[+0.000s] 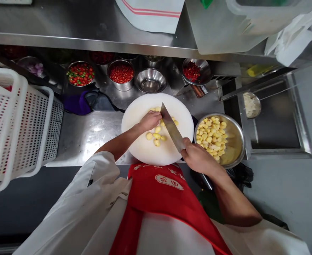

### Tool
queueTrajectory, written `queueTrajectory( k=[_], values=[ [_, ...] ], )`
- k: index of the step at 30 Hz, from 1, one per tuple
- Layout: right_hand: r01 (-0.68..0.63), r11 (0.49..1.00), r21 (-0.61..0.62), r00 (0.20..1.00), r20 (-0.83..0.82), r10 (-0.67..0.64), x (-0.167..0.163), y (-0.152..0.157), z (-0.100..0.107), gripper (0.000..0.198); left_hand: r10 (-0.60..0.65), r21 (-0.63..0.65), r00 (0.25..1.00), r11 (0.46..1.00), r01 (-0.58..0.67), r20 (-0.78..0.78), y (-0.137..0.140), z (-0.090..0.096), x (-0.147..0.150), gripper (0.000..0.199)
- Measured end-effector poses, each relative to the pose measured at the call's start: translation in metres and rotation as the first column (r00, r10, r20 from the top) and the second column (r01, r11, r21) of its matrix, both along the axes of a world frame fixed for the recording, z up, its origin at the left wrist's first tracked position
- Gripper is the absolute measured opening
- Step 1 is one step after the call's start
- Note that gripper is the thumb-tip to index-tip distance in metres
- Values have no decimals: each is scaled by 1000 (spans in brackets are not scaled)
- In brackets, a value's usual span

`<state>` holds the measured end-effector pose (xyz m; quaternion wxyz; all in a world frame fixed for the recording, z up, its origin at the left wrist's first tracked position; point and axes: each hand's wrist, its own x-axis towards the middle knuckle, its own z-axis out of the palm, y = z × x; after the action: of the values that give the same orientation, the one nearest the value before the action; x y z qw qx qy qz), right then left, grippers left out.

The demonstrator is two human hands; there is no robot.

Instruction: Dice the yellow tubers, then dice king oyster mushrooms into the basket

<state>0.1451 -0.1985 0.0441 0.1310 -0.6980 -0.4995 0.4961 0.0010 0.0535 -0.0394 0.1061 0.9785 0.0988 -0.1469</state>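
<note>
My right hand (198,156) grips the handle of a broad steel cleaver (172,129), whose blade slants away over a round white cutting board (134,145). Close against the far end of the blade is my left hand (151,120), fingers bent and closed; whatever lies under them is hidden. Small peeled yellow potatoes (156,135), some looking cut, are scattered on the board near my left hand, and more show on both sides of the blade. Right of the board, a wide metal bowl (241,141) holds many potato pieces (211,136) on one side.
Behind the board stand a steel bowl (150,81), a pot of chopped red chillies (121,73) and a container of mixed peppers (80,74). A steel shelf (92,41) overhangs them. White plastic baskets (32,124) stand at left, a purple cloth item (78,102) beside them.
</note>
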Motion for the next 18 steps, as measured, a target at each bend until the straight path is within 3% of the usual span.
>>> queueTrajectory(
  k=[9, 13, 18],
  values=[
    [36, 970, -239, 974, -208, -87, 4, 17, 11, 14, -112, -101, 994, 989, 112, 7, 11, 2, -4, 16],
    [9, 986, -166, 990, -139, -32, 1, 8, -2, 14, -23, -56, 1000, 998, 24, 11, -2, 2, -11, 18],
    [-59, 998, -28, 997, -52, 58, -15, -6, -35, 15, 159, 29, 987, 987, -159, -7, -25, 1, -15, 21]
  ],
)
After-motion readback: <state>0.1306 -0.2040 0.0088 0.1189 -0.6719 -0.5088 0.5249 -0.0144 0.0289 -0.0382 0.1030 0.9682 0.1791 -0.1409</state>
